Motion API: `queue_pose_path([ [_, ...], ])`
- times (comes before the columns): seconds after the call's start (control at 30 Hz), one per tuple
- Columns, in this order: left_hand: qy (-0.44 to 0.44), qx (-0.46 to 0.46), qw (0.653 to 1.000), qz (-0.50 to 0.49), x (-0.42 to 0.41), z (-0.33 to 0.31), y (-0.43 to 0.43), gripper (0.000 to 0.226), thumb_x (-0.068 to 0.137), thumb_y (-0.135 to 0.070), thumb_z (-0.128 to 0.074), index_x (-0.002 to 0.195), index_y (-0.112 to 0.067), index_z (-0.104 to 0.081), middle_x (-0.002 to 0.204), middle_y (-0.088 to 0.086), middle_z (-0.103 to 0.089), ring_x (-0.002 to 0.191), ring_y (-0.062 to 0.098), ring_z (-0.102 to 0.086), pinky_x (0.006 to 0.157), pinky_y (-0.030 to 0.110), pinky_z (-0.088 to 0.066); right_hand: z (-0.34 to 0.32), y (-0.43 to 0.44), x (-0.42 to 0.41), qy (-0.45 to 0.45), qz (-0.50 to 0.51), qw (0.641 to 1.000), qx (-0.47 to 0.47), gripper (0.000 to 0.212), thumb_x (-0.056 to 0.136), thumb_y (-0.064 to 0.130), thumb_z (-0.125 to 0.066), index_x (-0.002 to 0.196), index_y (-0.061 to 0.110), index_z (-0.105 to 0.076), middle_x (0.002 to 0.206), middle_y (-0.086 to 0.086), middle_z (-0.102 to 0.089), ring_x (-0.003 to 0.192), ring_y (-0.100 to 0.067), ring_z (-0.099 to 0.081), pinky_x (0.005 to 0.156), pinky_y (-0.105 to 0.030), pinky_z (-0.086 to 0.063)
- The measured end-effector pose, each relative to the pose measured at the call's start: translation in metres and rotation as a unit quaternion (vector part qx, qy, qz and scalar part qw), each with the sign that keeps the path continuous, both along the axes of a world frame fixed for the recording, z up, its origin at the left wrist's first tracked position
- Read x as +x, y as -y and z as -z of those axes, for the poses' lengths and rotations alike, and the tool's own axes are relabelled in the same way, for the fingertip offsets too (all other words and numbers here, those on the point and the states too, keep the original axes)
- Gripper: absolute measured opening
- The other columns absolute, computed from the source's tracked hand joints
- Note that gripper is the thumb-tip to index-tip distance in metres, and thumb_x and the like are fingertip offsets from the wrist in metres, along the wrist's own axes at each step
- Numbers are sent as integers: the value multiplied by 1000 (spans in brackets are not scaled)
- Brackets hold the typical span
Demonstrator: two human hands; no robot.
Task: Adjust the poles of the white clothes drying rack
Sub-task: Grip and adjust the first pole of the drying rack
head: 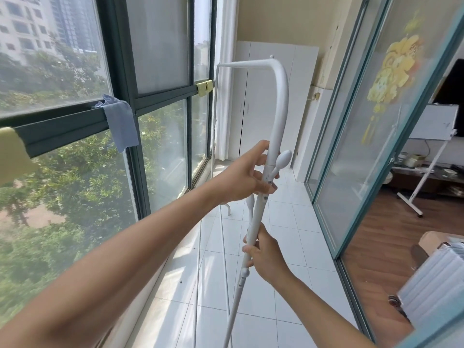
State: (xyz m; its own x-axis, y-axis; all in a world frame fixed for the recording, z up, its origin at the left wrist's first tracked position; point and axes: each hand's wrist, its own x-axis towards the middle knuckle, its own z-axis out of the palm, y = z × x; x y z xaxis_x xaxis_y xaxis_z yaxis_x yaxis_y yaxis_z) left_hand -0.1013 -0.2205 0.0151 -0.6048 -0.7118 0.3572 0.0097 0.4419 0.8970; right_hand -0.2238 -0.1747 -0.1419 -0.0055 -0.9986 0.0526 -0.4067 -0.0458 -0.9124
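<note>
The white clothes drying rack (283, 96) stands on a narrow balcony, its near upright pole curving at the top into a horizontal bar that runs to a far upright by the window. My left hand (247, 172) grips the near pole at its joint, just below a white oval knob (282, 160). My right hand (266, 254) is wrapped around the lower pole section (257, 217), above a small round collar (244, 273). The pole leans slightly and its foot is out of view.
Tall windows (160, 146) line the left side, with a blue cloth (120, 121) on the frame. A sliding glass door (376, 121) borders the right. White cabinets (266, 96) close the far end. The white tiled floor (288, 247) forms a narrow strip between them.
</note>
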Motion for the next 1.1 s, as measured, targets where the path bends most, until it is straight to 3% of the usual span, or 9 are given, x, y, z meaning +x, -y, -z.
queue_pose_path([
  [0.37, -3, -10, 1000, 15, 10, -3, 138, 53, 76, 13, -63, 94, -33, -45, 95, 8, -56, 88, 47, -65, 65, 38, -59, 0, 134, 12, 1, 24, 1000, 2, 18, 81, 1, -52, 86, 17, -46, 82, -1, -54, 75, -20, -58, 70, -50, -59],
  [0.57, -16, -5, 1000, 11, -5, 0, 221, 56, 75, 12, -64, 92, -39, -48, 95, 8, -55, 89, 50, -63, 66, 45, -59, 3, 218, -6, 6, 17, 1000, 0, 19, 81, 1, -51, 85, 19, -45, 84, -2, -53, 74, -20, -55, 57, -38, -60],
  [0.7, -9, -3, 1000, 7, -26, 0, 270, 54, 74, 11, -64, 99, -33, -48, 94, 8, -55, 90, 53, -61, 72, 58, -56, 3, 268, -27, -5, 19, 1000, -3, 19, 81, 0, -52, 86, 18, -45, 81, 1, -54, 76, -20, -58, 68, -47, -60],
  [0.9, -8, 9, 1000, -5, -73, -7, 362, 54, 72, 11, -64, 95, -36, -49, 93, 7, -56, 84, 45, -66, 68, 48, -60, -3, 363, -72, -7, 23, 1000, -5, 26, 81, 1, -52, 81, 26, -45, 78, 5, -54, 75, -18, -59, 72, -49, -59],
  [1.1, -14, 14, 1000, -13, -105, 3, 445, 56, 72, 9, -66, 94, -40, -51, 90, -1, -60, 89, 48, -64, 66, 42, -59, 2, 443, -102, 9, 33, 999, 6, 26, 79, -1, -47, 78, 25, -44, 83, -5, -55, 67, -20, -54, 46, -32, -56],
])
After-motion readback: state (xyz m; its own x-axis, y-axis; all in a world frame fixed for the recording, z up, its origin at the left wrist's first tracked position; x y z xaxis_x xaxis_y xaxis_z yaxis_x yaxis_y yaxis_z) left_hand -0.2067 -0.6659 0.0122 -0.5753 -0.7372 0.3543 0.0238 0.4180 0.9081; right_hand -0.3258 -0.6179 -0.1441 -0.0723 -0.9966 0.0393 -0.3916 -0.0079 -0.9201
